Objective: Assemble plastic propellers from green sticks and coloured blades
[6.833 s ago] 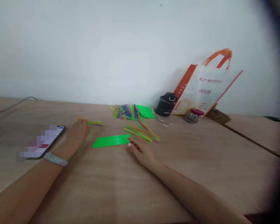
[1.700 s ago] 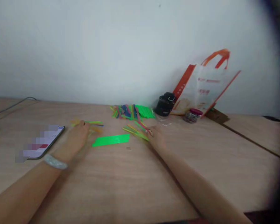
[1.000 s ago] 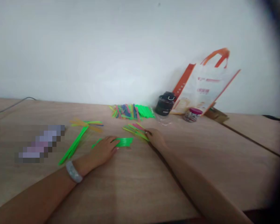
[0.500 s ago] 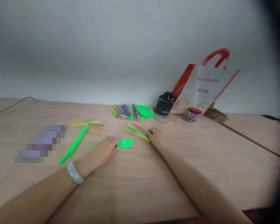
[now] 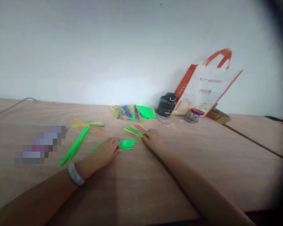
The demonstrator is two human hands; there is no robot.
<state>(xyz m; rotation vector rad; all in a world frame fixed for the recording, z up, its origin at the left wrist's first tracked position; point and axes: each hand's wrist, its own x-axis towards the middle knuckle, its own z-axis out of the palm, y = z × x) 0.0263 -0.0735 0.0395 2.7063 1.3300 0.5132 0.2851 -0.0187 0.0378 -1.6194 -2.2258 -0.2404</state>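
Note:
My left hand (image 5: 106,148) lies over a row of thin bright-green plastic sticks (image 5: 127,144), fingers curled together on them. The sticks' right ends stick out beside its fingertips, and a little green shows behind the wrist side. To the right, my right hand (image 5: 152,138) has its fingers closed at the near end of a small heap of multicoloured plastic sticks (image 5: 134,129), yellow, green and pink. The fingers hide that end of the heap. Left of my left hand, a long green bundle (image 5: 75,146) touches a crossed pile of orange and yellow sticks (image 5: 89,125).
Against the wall lie more coloured sticks in clear packaging (image 5: 132,112). A black bottle (image 5: 166,105), a paper bag (image 5: 205,88), a jar with a pink lid (image 5: 195,116) and a cardboard box (image 5: 219,116) stand right. A blurred-out object (image 5: 41,144) lies left.
My right hand has shifted a little to the left, further over the multicoloured sticks. My left hand stays on the green sticks.

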